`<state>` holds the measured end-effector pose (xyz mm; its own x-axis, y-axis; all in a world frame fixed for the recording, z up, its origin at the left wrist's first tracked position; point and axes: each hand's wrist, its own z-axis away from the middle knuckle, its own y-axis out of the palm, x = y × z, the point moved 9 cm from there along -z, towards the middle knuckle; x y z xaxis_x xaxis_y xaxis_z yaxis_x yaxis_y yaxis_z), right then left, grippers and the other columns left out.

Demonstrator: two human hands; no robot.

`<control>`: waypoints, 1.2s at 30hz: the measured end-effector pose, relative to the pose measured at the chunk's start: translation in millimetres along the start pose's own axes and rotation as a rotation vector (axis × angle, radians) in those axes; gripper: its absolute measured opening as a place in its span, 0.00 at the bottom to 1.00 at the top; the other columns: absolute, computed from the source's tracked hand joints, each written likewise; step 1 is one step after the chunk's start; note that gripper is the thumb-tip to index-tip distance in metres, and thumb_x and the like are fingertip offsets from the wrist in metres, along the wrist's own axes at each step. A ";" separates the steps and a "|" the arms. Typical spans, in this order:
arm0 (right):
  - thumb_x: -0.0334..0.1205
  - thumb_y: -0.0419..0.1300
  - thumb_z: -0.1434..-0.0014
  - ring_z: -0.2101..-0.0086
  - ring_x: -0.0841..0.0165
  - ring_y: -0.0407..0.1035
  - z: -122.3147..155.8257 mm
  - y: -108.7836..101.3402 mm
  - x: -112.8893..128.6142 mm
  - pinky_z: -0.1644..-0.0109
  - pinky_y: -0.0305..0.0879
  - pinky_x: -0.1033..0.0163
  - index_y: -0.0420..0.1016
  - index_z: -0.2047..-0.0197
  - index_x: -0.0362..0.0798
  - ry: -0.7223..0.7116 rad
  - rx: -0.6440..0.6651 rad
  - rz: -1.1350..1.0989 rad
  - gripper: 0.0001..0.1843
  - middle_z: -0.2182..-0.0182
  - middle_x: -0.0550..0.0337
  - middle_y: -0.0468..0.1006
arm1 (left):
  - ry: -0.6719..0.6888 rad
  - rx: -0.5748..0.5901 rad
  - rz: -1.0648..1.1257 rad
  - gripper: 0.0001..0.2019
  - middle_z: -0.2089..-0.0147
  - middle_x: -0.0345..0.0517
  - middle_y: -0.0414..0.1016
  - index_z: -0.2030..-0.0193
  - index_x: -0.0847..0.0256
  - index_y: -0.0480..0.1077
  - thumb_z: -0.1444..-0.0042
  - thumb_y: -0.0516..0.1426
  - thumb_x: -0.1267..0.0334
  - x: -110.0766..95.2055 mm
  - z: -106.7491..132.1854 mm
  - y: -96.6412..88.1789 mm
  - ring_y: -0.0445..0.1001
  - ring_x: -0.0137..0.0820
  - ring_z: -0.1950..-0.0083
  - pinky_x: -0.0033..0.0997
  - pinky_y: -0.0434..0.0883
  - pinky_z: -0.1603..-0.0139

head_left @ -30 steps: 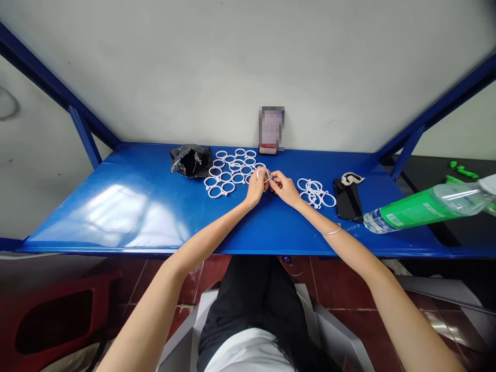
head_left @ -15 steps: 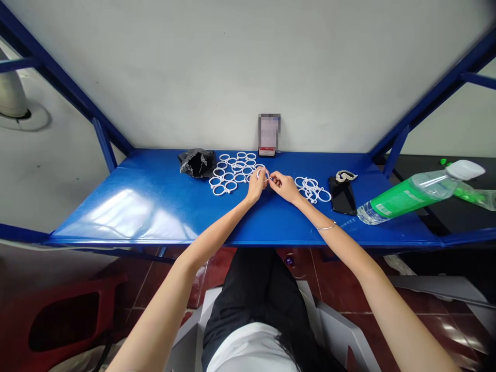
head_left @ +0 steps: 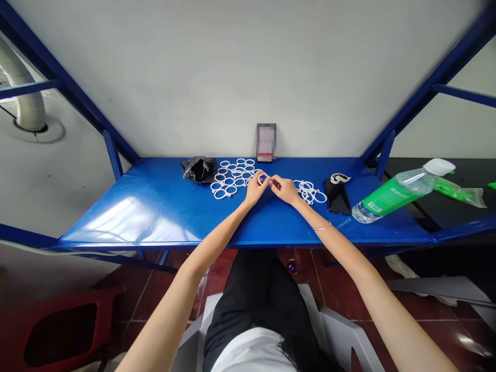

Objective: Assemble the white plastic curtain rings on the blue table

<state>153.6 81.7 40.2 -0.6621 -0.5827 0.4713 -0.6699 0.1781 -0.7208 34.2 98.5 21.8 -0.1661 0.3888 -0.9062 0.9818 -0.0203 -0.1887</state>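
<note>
My left hand [head_left: 256,190] and my right hand [head_left: 284,189] meet over the middle of the blue table [head_left: 155,212]. Both pinch one white plastic ring [head_left: 263,179] between their fingertips. Left of my hands lie several loose white rings [head_left: 231,177] spread flat. To the right of my right hand sits a smaller heap of white rings [head_left: 310,190] that overlap each other. A thin bracelet circles my right wrist.
A crumpled black bag [head_left: 199,169] lies by the loose rings. A small upright card [head_left: 266,142] leans on the wall. A black phone [head_left: 337,197], a white clip [head_left: 340,178] and a green-labelled bottle [head_left: 399,191] are at the right. Blue frame struts rise at both sides.
My hands stay together on the same ring, their fingers shifting slightly. The view has tilted up and back, so the table sits lower and smaller in the picture.
</note>
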 end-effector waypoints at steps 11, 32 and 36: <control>0.44 0.51 0.34 0.79 0.69 0.65 3.2 -8.0 10.8 0.72 0.56 0.66 0.68 0.64 0.50 -0.094 -0.012 -0.050 0.09 0.79 0.64 0.71 | 0.186 0.230 -0.388 0.18 0.81 0.33 0.62 0.58 0.61 0.71 0.43 0.59 0.47 -16.8 5.1 -13.2 0.62 0.24 0.79 0.24 0.57 0.74; 0.36 0.54 0.39 0.79 0.70 0.65 14.3 -28.6 54.4 0.73 0.60 0.64 0.70 0.72 0.48 -0.401 -0.239 0.146 0.10 0.80 0.62 0.73 | 0.269 0.474 -0.208 0.28 0.55 0.51 0.79 0.50 0.64 0.75 0.46 0.61 0.41 -39.9 17.1 -4.3 0.75 0.34 0.60 0.32 0.75 0.61; 0.36 0.56 0.39 0.78 0.71 0.65 12.5 -31.0 49.8 0.73 0.60 0.64 0.71 0.69 0.48 -0.354 -0.224 0.096 0.07 0.78 0.62 0.74 | 0.244 0.449 -0.171 0.31 0.56 0.52 0.79 0.49 0.64 0.74 0.49 0.63 0.39 -33.3 14.5 -4.9 0.77 0.36 0.59 0.34 0.76 0.58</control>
<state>145.5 37.2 79.7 -0.5949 -0.7842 0.1764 -0.6932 0.3893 -0.6066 33.6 72.3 47.5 -0.2413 0.6230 -0.7441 0.7977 -0.3093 -0.5177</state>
